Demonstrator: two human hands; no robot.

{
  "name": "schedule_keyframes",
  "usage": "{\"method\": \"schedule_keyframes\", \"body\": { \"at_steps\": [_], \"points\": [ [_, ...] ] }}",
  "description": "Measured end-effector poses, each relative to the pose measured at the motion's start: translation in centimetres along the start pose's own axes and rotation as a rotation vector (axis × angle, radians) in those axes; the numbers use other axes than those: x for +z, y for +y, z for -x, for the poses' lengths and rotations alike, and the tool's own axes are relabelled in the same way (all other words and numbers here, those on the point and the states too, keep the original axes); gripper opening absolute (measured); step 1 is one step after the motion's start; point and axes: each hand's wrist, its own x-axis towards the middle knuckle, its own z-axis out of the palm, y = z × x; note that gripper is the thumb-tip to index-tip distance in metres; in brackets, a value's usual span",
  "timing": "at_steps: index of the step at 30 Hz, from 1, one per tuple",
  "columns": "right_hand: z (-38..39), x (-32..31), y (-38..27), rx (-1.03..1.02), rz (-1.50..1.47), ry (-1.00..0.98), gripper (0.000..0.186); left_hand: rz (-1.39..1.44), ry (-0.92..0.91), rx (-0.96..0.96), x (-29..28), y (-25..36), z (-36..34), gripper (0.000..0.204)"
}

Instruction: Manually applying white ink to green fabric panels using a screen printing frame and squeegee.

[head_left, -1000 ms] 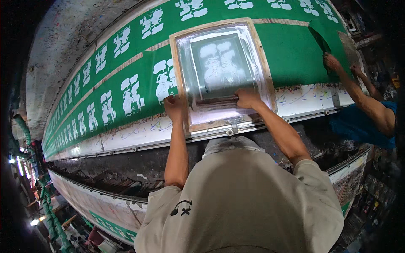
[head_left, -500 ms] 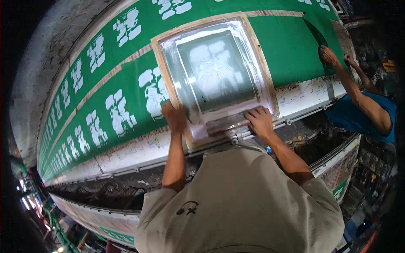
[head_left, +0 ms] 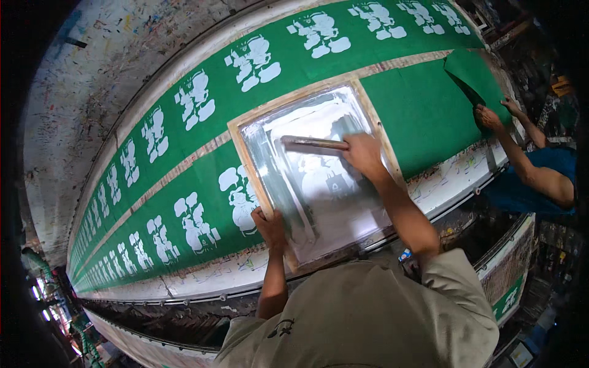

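Note:
A wooden-framed printing screen lies over green fabric, with white ink smeared across its mesh. My left hand is closed on the lower part of the frame's left rail. Above the middle of the mesh, my right hand grips one end of a long, narrow squeegee, which points left. Part of the screen's right side is hidden behind my right forearm. White printed figures show on the green fabric just left of the frame.
Rows of white prints run along the long table, whose near side has a metal rail. At the right, another person in blue holds a lifted fabric corner. A second table edge lies nearer, beyond a dark gap.
My right hand has carried the squeegee from the screen's near edge up to its middle. My left hand stays on the left rail. The view has shifted, showing more of the far row.

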Motion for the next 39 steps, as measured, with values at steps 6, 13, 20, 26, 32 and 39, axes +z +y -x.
{"method": "schedule_keyframes", "body": {
  "at_steps": [6,13,20,26,32,39],
  "points": [
    [11.9,-2.6,16.5,0.341,-0.693,0.224,0.03,-0.044,0.143,0.204,6.8,0.0,-0.3,0.04],
    [8.2,-13.0,33.2,0.451,-0.806,0.22,0.036,0.083,0.075,0.349,26.0,3.3,5.4,0.03],
    [13.9,-12.2,36.5,0.51,-0.734,0.156,0.062,-0.37,0.02,0.319,24.8,5.0,8.9,0.031],
    [16.2,-13.4,29.8,0.392,-0.072,0.153,0.057,-0.548,0.005,0.374,24.3,6.5,9.4,0.044],
    [2.2,-15.9,22.6,-0.219,0.223,-0.07,0.017,-0.338,-0.227,0.73,28.6,13.4,3.3,0.056],
    [-13.9,-11.2,24.2,-0.32,0.109,0.1,0.027,-0.485,-0.121,0.749,35.8,16.9,-7.1,0.03]
  ]
}}
